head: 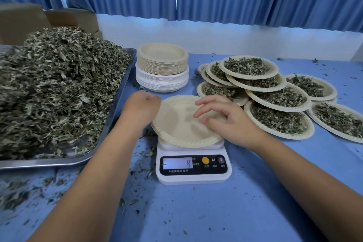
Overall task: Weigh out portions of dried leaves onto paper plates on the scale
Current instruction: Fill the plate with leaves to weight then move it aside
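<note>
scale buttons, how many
3, in a row on the scale right of its display: a yellow button nearest it, an M button in the middle, a dark button at the right end. None looks hidden.

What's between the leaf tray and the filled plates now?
In the head view: the stack of unused plates at the back, and nearer, the scale bearing an empty plate, with the left hand at its rim and the right hand over it.

Bare beige paper plate (176, 124) rests on the white scale (193, 180) — dried leaves (55, 92) heaped left.
</note>
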A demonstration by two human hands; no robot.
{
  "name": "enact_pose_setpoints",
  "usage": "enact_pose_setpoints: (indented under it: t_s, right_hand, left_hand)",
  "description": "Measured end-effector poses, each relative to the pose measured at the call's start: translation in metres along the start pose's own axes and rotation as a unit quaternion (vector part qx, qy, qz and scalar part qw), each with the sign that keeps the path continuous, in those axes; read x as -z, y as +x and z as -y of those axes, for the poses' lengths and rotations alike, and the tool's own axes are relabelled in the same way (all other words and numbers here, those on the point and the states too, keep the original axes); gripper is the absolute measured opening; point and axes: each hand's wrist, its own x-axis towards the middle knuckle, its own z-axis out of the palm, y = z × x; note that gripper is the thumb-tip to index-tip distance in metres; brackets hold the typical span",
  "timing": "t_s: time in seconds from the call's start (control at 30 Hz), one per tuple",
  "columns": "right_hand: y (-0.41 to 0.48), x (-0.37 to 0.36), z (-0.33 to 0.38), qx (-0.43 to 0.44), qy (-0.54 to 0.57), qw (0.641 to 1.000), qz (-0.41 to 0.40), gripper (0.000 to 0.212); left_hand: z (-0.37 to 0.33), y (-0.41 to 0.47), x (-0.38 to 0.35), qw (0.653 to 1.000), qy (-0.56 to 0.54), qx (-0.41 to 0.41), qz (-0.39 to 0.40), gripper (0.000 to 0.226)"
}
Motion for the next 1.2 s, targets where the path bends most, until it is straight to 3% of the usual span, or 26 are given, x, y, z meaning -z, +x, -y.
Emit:
enact_pose_setpoints:
  t_s: [0.23,0.5,0.63,0.93,1.2]
  right_hand:
    - [0.002,0.002,0.001,-0.007,-0.087,0.995,-0.040,0.017]
    - [0.005,0.004,-0.005,-0.063,-0.098,0.990,-0.082,0.022]
    - [0.006,0.003,-0.010,-0.081,-0.047,0.991,-0.096,0.021]
    - [0.007,0.003,-0.006,-0.070,-0.025,0.990,-0.122,0.017]
    - [0.006,0.007,0.011,-0.015,-0.049,0.992,-0.112,0.010]
  left_hand:
    - [0.002,0.004,0.003,1.000,-0.015,0.002,-0.013,0.007]
    - [0.003,0.007,0.003,1.000,-0.026,0.005,-0.011,0.006]
    - [0.002,0.005,0.002,1.000,-0.011,-0.001,-0.010,0.008]
    - [0.000,0.002,0.003,1.000,0.009,-0.003,-0.014,0.010]
    - [-0.003,0.010,0.008,0.992,-0.096,0.080,-0.029,0.005]
